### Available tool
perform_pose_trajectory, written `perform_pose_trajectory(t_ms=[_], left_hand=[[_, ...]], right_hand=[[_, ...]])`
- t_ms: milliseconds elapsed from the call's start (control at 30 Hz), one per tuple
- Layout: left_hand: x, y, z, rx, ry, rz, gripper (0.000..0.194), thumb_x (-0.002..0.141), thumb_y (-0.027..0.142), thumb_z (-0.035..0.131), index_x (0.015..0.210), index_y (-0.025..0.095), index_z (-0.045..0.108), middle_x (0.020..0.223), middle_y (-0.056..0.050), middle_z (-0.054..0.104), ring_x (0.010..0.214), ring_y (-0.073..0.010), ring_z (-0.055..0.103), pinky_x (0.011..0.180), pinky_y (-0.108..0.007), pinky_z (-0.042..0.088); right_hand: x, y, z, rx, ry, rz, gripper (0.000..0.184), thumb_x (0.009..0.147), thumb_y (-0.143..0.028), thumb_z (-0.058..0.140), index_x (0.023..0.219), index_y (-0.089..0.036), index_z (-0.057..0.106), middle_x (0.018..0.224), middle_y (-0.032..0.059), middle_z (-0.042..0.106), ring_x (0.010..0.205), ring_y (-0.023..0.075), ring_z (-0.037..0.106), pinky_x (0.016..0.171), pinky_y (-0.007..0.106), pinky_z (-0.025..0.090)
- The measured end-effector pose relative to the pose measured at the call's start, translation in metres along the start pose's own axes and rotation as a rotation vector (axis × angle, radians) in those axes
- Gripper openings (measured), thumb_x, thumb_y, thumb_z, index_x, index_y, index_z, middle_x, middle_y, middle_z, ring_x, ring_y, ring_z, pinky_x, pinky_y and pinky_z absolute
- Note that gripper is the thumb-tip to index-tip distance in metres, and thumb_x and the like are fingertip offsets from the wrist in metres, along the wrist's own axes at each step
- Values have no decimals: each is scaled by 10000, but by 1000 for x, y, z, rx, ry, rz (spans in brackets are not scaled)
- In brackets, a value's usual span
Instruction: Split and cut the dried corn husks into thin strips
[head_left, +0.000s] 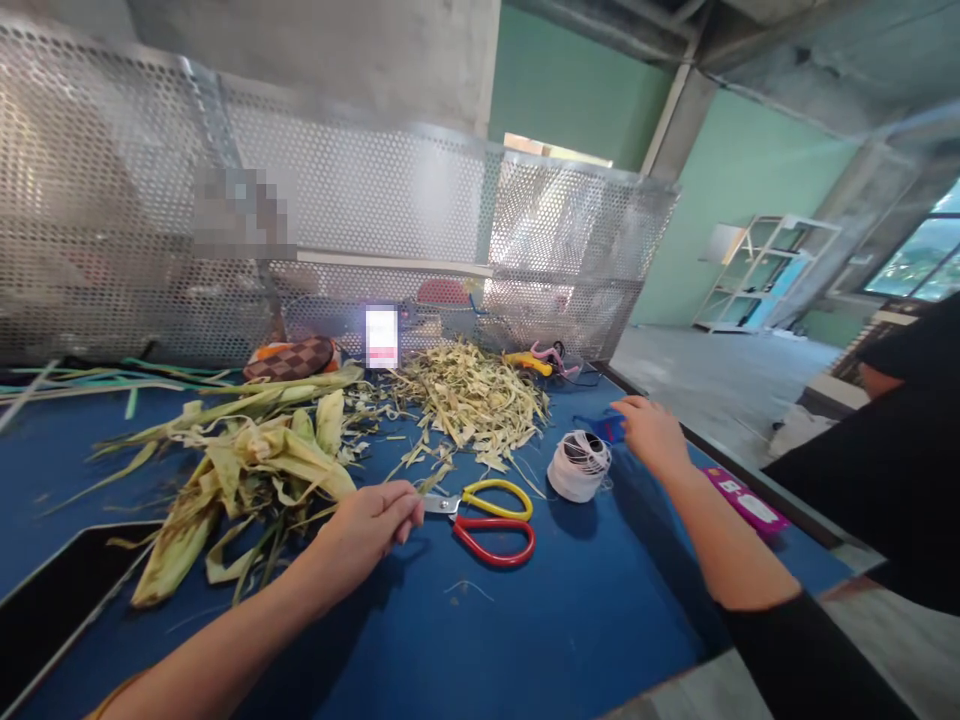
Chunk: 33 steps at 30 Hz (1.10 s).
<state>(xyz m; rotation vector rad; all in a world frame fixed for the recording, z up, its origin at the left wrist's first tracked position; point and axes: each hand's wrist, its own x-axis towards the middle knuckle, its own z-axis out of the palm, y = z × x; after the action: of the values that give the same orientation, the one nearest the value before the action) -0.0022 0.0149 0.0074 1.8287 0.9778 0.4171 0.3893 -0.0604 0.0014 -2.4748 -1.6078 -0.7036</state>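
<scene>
My left hand (375, 520) is closed, its fingertips around the blade end of a pair of scissors (495, 523) with one yellow and one red handle loop. The blade tips are hidden by the fingers. My right hand (654, 438), at the end of a black sleeve, is over the right side of the table with its fingers curled together; what is in them, if anything, does not show. Just beyond its fingertips lies a small blue item (606, 428). Between the hands stands a spool of white string (579, 466). Corn husks (255, 450) lie left of the scissors.
Shredded husk pieces (480, 400) are heaped at the back of the blue table (480, 650). A dark tablet-like panel (67, 600) lies at left. A purple packet (746, 500) lies by the right edge. A perforated metal screen (375, 190) borders the back. A person in black (885, 450) is at right.
</scene>
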Motion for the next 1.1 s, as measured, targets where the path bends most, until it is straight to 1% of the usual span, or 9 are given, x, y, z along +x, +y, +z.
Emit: perform_pose_trajectory(t_ms=[100, 167, 267, 467, 667, 767, 867, 967, 1100], left_hand=[[1, -1, 0, -1, -15, -10, 325, 752, 471, 380, 651, 184, 496, 523, 52, 413, 463, -93, 339, 467, -215, 264], [2, -2, -1, -13, -19, -8, 319, 749, 468, 390, 651, 184, 496, 521, 53, 414, 468, -93, 341, 472, -214, 270], [3, -4, -1, -30, -14, -18, 333, 759, 481, 389, 653, 185, 499, 515, 53, 417, 468, -94, 345, 477, -214, 278], [3, -7, 0, -39, -15, -25, 303, 777, 442, 396, 643, 193, 503, 500, 49, 423, 456, -94, 352, 458, -205, 276], [1, -9, 0, -35, -7, -15, 294, 802, 395, 384, 633, 196, 519, 492, 38, 430, 446, -94, 358, 440, -198, 279], [1, -9, 0, -49, -7, -14, 297, 808, 394, 387, 634, 197, 525, 485, 37, 425, 433, -93, 341, 425, -197, 265], [-2, -7, -1, -50, -2, -14, 298, 810, 395, 389, 637, 200, 532, 490, 34, 435, 440, -97, 355, 427, -198, 272], [-4, -3, -1, -37, 11, -8, 285, 800, 381, 385, 633, 200, 528, 494, 32, 442, 452, -101, 373, 441, -201, 285], [-6, 2, 3, -9, 5, -4, 269, 781, 382, 389, 635, 199, 522, 503, 37, 445, 460, -99, 376, 459, -202, 291]], right_hand=[[17, 11, 9, -16, -67, -115, 315, 723, -30, 520, 913, -200, 705, 1039, 94, 688, 1013, 230, 586, 854, 342, 379], [27, 13, 8, -21, -89, -165, 255, 733, -49, 528, 822, -207, 707, 922, 70, 713, 937, 205, 610, 882, 339, 354], [48, 6, 0, -19, -88, -200, 245, 804, -107, 481, 845, -212, 699, 858, 54, 720, 849, 190, 627, 887, 341, 342], [108, -54, -21, 15, -73, -318, 258, 870, -227, 454, 994, -237, 681, 995, 58, 705, 886, 197, 621, 769, 296, 376], [138, -113, -15, 42, -112, -375, 242, 837, -232, 525, 1016, -265, 685, 936, 25, 719, 831, 187, 640, 674, 262, 399], [135, -119, -17, 48, -118, -400, 322, 833, -230, 538, 1140, -216, 638, 1067, 73, 686, 888, 210, 637, 720, 280, 415], [116, -109, -33, 61, -105, -417, 331, 859, -241, 503, 1157, -171, 629, 1126, 108, 659, 964, 235, 619, 795, 313, 419], [80, -94, -53, 119, -25, -453, 262, 877, -269, 487, 1038, -202, 683, 1112, 69, 672, 1062, 236, 572, 914, 348, 373], [18, -89, -68, 214, 62, -539, 210, 868, -252, 495, 901, -236, 702, 965, 37, 706, 931, 203, 607, 974, 398, 317]])
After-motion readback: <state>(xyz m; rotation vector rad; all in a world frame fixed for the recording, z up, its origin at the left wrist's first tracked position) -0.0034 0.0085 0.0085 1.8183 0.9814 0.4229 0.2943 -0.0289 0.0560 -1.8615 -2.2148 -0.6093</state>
